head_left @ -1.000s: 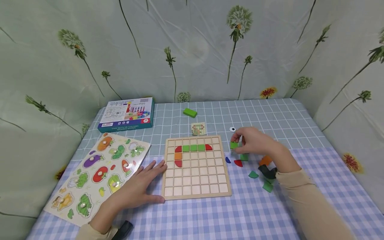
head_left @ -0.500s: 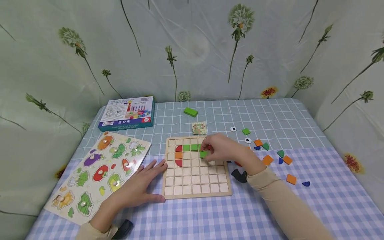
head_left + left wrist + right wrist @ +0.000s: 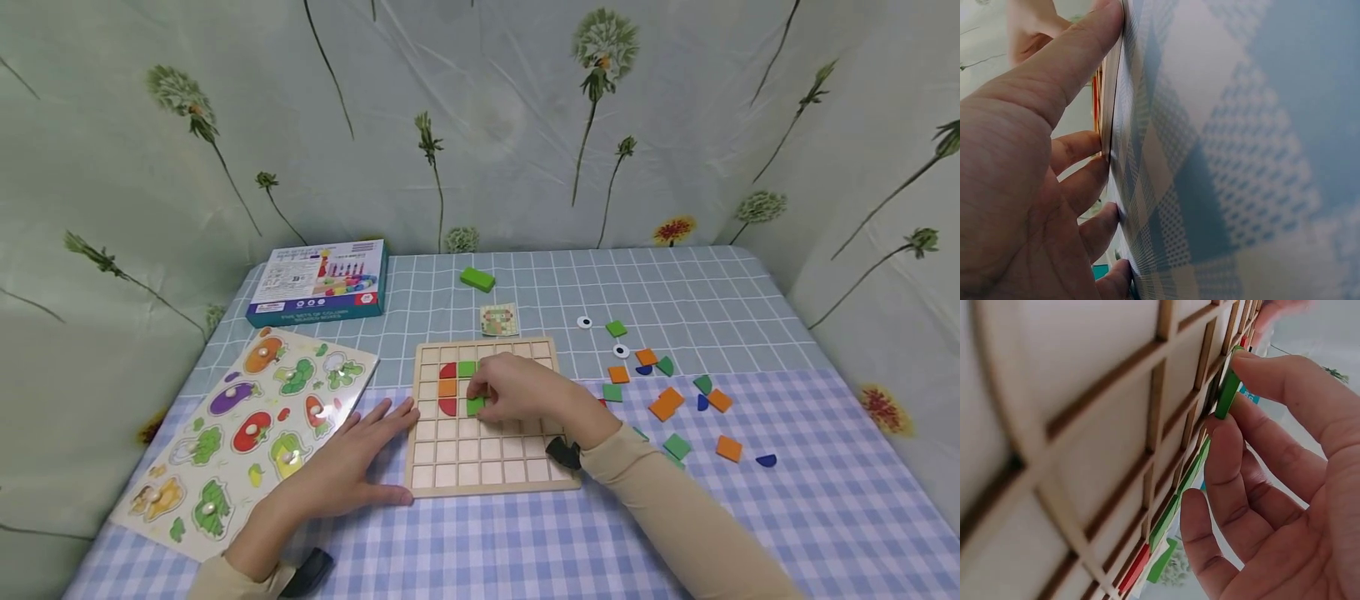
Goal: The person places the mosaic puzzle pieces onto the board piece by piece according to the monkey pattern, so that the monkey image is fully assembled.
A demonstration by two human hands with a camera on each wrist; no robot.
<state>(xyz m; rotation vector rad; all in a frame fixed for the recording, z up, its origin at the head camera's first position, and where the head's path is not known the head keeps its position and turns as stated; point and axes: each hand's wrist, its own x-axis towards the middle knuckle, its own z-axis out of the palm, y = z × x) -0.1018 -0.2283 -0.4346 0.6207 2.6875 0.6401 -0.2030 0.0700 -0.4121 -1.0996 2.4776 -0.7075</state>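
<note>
A wooden grid board [image 3: 491,492] lies on the checked cloth. My right hand [image 3: 523,390] is over the board, pinching a green square tile [image 3: 1229,389] between thumb and fingers. The tile [image 3: 475,407] is at a cell just right of the lower red quarter-round piece [image 3: 447,407]. Above that piece are an orange square [image 3: 447,388] and another red piece [image 3: 447,370]. One green tile [image 3: 467,368] shows in the top row; my right hand hides the rest of that row in the head view. My left hand [image 3: 348,462] rests with spread fingers against the board's left edge.
Loose tiles lie to the right, including orange squares [image 3: 729,448] and blue half-rounds [image 3: 766,460]. Behind the board are a small pattern card [image 3: 498,319] and a green block [image 3: 477,279]. A vegetable puzzle board [image 3: 247,437] and a box [image 3: 318,283] stand left.
My right hand has carried the green tile from the loose pieces on the right, leftward over the board to near the lower red piece. My left hand has stayed in place.
</note>
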